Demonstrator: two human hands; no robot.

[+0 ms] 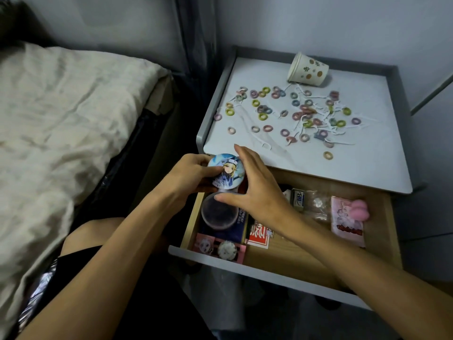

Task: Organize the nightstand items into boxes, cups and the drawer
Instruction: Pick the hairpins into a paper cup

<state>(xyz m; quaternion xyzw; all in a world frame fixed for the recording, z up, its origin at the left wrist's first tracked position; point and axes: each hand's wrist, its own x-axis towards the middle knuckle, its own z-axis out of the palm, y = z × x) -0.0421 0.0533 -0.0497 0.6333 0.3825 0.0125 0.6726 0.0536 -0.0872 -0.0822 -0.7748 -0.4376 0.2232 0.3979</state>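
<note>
Fingers of left hand (pixel 188 175) grip round badge (pixel 226 173) over open drawer (pixel 245 267); right hand (pixel 255 192) fingers straight, spread alongside.

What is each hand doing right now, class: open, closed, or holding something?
Left hand: its grip is closed on the round badge.
Right hand: open, fingers spread beside the badge.
</note>
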